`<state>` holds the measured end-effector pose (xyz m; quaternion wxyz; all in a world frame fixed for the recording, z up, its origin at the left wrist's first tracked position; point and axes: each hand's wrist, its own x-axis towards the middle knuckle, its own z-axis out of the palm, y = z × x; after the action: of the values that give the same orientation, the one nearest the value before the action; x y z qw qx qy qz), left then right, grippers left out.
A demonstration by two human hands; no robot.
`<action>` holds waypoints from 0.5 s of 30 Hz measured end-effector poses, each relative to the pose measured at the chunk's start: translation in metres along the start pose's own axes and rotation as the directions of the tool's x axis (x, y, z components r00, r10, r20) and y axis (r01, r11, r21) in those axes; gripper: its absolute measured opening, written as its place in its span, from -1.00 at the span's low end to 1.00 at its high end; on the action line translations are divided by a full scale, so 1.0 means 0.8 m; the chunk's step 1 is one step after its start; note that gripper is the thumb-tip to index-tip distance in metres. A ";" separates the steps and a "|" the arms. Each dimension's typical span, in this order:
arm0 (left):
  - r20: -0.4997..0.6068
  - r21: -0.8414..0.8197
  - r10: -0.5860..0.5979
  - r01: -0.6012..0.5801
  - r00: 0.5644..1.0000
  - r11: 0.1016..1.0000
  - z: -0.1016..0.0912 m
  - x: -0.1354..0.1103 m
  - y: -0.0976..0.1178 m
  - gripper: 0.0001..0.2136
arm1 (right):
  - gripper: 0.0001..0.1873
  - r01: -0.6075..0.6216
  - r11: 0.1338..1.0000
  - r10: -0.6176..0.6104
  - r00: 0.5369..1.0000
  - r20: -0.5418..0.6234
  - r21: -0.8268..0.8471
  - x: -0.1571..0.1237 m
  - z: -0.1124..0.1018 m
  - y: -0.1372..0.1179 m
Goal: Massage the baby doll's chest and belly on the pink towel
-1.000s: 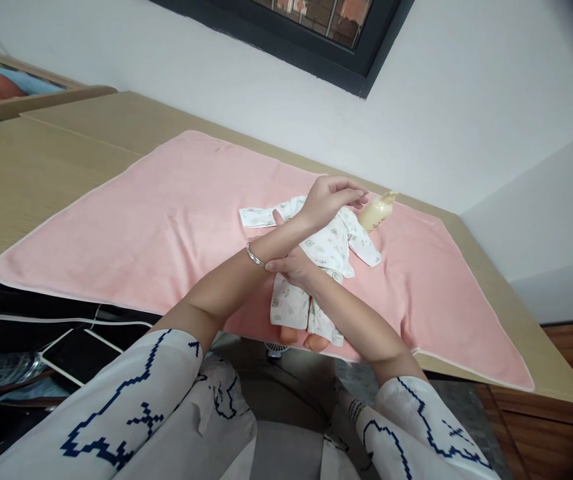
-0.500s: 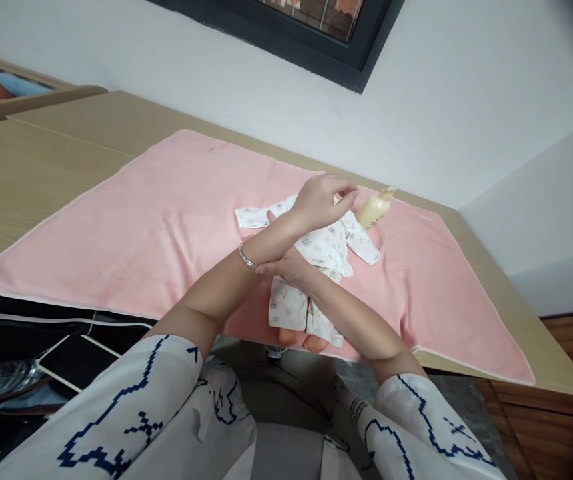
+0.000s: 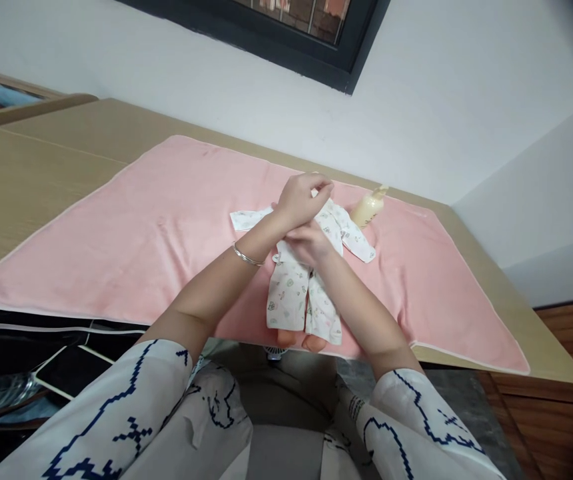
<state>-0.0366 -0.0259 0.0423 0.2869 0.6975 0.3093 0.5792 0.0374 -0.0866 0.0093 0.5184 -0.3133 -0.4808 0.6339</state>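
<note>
A doll in white printed baby clothes (image 3: pixel 288 293) lies on its back on a pink blanket (image 3: pixel 116 227); its brown feet (image 3: pixel 314 343) show at the near edge. My left hand (image 3: pixel 304 199) is above the doll's upper body, fingers loosely curled with nothing visible in them. A silver bangle (image 3: pixel 246 256) circles my left forearm. My right hand (image 3: pixel 311 241) is wrapped around my left wrist from below, its fingers partly hidden behind the wrist. The doll's head and chest are mostly covered by my hands.
A pale yellow pump bottle (image 3: pixel 367 209) stands on the blanket right of the doll. The blanket covers much of a wooden table (image 3: pixel 56 150) set against a white wall. A wooden-edged tray or crib (image 3: pixel 61 105) is at the far left. Below the left side lies a dark tablet-like object (image 3: pixel 74 370).
My right hand has slid from the left forearm by the bangle up to the left wrist. Both hands have shifted slightly left in view, and more of the doll's trousers shows.
</note>
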 end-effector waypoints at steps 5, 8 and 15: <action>0.000 -0.216 -0.177 0.173 0.984 0.961 0.017 0.008 -0.018 -0.87 | -0.64 0.074 0.996 -0.082 0.968 -0.239 -0.043 0.026 -0.058 -0.044; 0.012 -0.314 -0.262 0.252 0.965 0.915 0.044 0.015 -0.022 -0.88 | -0.73 0.028 0.995 -0.059 0.946 -0.319 -0.101 0.031 -0.082 -0.057; 0.024 -0.071 -0.140 0.141 0.990 0.987 0.103 0.039 -0.048 -0.87 | -0.36 0.145 0.601 -0.593 0.740 -0.317 -0.786 0.003 -0.073 -0.084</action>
<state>0.0448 0.0189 0.0192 0.3551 0.6685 0.3336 0.5618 0.1127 -0.0675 0.0528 0.5934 -0.5451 -0.5738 0.1466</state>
